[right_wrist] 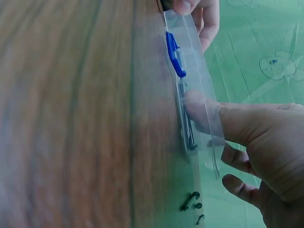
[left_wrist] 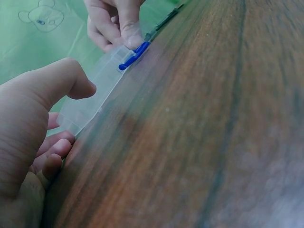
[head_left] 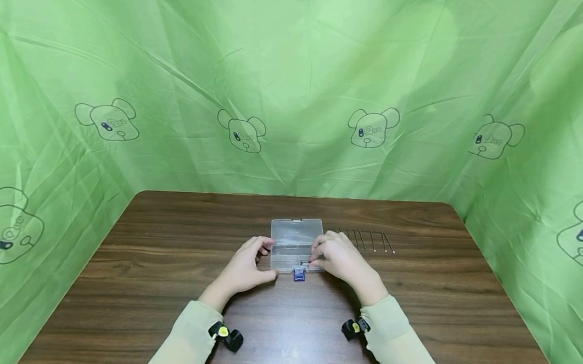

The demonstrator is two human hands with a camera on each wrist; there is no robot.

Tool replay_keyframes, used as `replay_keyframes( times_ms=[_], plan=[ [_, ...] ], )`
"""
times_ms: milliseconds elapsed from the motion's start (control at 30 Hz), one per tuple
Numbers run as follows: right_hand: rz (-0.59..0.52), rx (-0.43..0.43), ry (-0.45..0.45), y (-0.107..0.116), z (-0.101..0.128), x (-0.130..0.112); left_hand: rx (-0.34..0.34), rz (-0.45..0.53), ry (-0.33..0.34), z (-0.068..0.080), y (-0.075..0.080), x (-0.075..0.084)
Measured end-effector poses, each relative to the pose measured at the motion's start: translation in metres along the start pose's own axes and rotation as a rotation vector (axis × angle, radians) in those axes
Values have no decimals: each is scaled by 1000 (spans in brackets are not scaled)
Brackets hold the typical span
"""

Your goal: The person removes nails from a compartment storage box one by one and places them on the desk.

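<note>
A clear plastic box [head_left: 293,251] with inner dividers lies on the table, its lid [head_left: 296,230] tipped back and its blue latch [head_left: 298,275] facing me. My left hand [head_left: 247,265] holds the box's left end, thumb at the front corner and fingers around the side. My right hand [head_left: 339,255] reaches into the right part of the box. Seen from the right wrist, its thumb [right_wrist: 197,107] is over thin metal nails or screws [right_wrist: 185,118] in the front compartment. Whether its fingertips pinch one is hidden.
Several long thin metal pieces [head_left: 372,241], like nails or screws, lie in a row right of the box, partly behind my right hand. The brown wooden table [head_left: 169,241] is enclosed by green cloth [head_left: 302,166] at the back and sides.
</note>
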State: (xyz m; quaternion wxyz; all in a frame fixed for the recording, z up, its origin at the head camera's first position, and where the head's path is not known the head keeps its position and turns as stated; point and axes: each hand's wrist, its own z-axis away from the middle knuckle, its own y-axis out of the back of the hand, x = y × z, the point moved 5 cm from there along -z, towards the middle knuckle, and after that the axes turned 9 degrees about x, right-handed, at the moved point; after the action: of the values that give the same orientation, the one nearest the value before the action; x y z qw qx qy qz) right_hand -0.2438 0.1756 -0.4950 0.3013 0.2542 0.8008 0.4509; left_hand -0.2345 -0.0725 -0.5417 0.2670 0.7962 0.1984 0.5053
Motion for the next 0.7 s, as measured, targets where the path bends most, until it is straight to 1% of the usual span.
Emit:
replay_keyframes(
  times_ms=[133, 200, 300, 500, 700],
  plan=[
    [23, 1, -25, 1, 0, -3, 1, -2, -9, 0, 0, 1],
    [21, 5, -20, 0, 0, -3, -2, -3, -11, 1, 0, 1],
    [19, 9, 11, -2, -1, -3, -4, -6, -11, 1, 0, 2],
    [23, -14, 65, -1, 0, -4, -5, -8, -11, 2, 0, 1],
    [-12, -42, 101, 0, 1, -3, -4, -10, -13, 2, 0, 1]
  ],
)
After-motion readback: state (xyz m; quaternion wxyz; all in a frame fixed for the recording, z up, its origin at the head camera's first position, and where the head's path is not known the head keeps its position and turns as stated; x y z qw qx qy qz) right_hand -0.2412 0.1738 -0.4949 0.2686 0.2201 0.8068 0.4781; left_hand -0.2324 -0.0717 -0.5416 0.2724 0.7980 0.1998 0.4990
